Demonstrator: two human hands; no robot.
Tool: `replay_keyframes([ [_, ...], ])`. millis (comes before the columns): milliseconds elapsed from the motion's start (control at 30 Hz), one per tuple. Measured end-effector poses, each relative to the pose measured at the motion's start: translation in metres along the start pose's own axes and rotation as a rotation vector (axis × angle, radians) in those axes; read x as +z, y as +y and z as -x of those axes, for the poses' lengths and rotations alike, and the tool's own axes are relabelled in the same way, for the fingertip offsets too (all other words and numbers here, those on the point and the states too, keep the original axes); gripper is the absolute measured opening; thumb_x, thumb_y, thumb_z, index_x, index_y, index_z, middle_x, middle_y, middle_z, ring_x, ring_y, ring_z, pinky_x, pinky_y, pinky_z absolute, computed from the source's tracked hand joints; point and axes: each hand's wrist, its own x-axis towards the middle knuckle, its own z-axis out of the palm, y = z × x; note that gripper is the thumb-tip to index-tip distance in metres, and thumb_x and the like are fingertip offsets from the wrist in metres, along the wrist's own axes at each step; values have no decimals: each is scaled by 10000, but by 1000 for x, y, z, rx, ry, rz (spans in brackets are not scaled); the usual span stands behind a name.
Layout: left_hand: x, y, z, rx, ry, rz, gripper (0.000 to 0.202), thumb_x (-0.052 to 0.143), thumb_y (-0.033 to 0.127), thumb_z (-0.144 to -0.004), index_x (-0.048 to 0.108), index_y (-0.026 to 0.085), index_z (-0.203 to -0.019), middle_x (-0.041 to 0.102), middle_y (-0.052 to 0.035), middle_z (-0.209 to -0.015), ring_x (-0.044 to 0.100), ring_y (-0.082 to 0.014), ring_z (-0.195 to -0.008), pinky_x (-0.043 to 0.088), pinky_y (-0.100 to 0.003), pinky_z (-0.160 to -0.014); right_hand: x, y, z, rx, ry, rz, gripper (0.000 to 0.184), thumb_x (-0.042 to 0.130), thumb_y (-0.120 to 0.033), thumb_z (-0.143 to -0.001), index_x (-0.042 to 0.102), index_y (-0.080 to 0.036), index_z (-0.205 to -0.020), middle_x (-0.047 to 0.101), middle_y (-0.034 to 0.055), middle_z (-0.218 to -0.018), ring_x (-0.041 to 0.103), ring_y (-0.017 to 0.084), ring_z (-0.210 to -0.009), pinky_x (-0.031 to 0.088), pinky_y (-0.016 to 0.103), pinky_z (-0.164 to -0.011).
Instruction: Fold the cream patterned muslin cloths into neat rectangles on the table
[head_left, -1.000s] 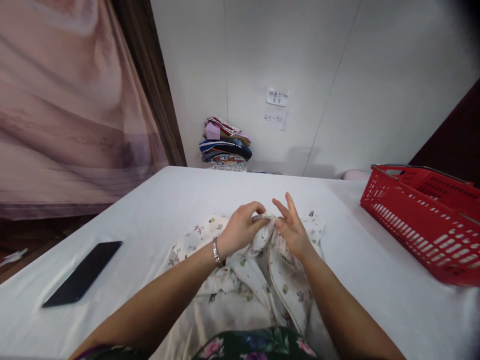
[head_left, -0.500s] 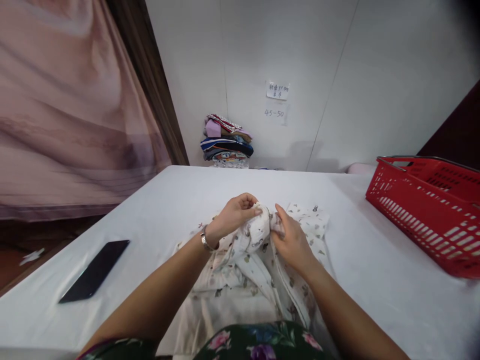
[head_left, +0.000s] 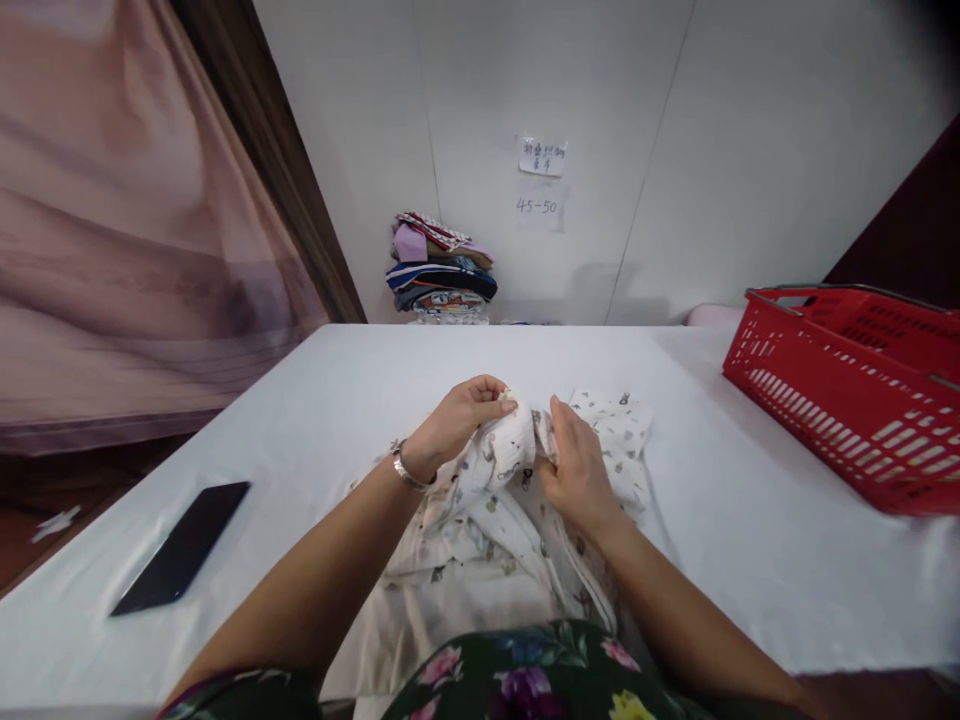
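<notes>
A white cloth garment (head_left: 495, 520) with a small scattered print lies rumpled in front of me, its near part hanging toward my body. My left hand (head_left: 466, 415) pinches a bunched, raised fold of it between thumb and fingers. Just to the right, my right hand (head_left: 576, 465) is closed on another gathered bit of the same fabric, fingers pointing up. The two hands are a short way apart, with the bunched cloth between them. Which part of the garment they hold I cannot tell.
The white table (head_left: 300, 400) carries a black phone (head_left: 182, 548) at the left and a red plastic basket (head_left: 847, 390) at the right. Beyond its far edge stands a stack of folded clothes (head_left: 441, 270) against the wall. A pink curtain (head_left: 135, 220) hangs at the left.
The camera view has shifted slightly. Both hands keep their places on the cloth; the right-hand fingers sit a little more upright against the fabric.
</notes>
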Motion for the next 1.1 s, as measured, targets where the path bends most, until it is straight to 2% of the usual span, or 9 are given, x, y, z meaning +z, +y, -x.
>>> replay_keyframes([
  [133, -2, -2, -1, -11, -1, 1, 279, 719, 219, -628, 538, 159, -832, 585, 35, -686, 522, -55, -547, 392, -177, -493, -14, 6, -2, 16, 29, -219, 722, 398, -53, -708, 240, -207, -1396, 419, 106, -1324, 400, 250, -1203, 366, 451, -976],
  [233, -2, -3, -2, -16, -17, -24, 261, 716, 221, -632, 548, 150, -819, 578, 30, -696, 521, -51, -565, 389, -172, -503, -21, 13, -3, 166, -72, -398, 660, 399, -88, -755, 260, -224, -1385, 542, 80, -1172, 565, 195, -952, 487, 348, -786],
  [333, -1, -3, -1, -37, -42, -51, 260, 722, 213, -620, 549, 147, -803, 563, 36, -682, 505, -44, -561, 377, -170, -505, -25, 20, -7, 244, -140, -427, 614, 417, -124, -778, 292, -234, -1369, 611, 38, -1017, 588, 155, -761, 489, 295, -653],
  [500, 5, -1, 3, -31, -130, -105, 255, 709, 240, -639, 543, 153, -811, 559, 30, -692, 504, -59, -594, 387, -194, -548, -27, 16, -23, 89, -49, -231, 511, 482, -163, -765, 443, -218, -1271, 608, 58, -1023, 550, 208, -922, 440, 382, -829],
  [600, 12, -1, 5, 29, -144, -211, 255, 709, 262, -641, 549, 150, -804, 549, 27, -704, 495, -66, -627, 388, -207, -583, -27, 7, -32, 13, -3, -243, 380, 451, -150, -781, 543, -201, -1146, 598, 74, -940, 534, 208, -880, 436, 372, -799],
  [700, 17, -2, 10, 133, -94, -361, 242, 682, 294, -676, 552, 157, -827, 554, 16, -732, 501, -83, -659, 393, -221, -604, -27, 3, -35, 53, -62, -410, 256, 455, -151, -786, 613, -205, -981, 590, 39, -824, 527, 166, -747, 437, 312, -708],
  [867, 20, -11, 21, 312, 142, -661, 249, 646, 346, -712, 577, 199, -901, 601, -7, -838, 531, -123, -753, 416, -255, -678, -24, 7, -29, 331, -250, -915, 186, 539, -223, -760, 605, -194, -931, 586, -5, -746, 531, 138, -696, 432, 255, -629],
  [967, 21, -20, 25, 300, 207, -627, 287, 652, 385, -703, 560, 192, -895, 596, -1, -798, 533, -123, -720, 414, -245, -640, -23, 9, -26, 404, -306, -1047, 175, 566, -215, -733, 599, -187, -903, 589, -9, -753, 533, 133, -701, 423, 247, -627],
  [1100, 23, -31, 29, 234, 240, -611, 290, 654, 428, -694, 540, 183, -798, 560, 21, -684, 487, -103, -609, 363, -218, -537, -23, 8, -22, 417, -337, -1101, 111, 554, -187, -732, 590, -185, -838, 570, -19, -718, 513, 119, -664, 404, 228, -594],
])
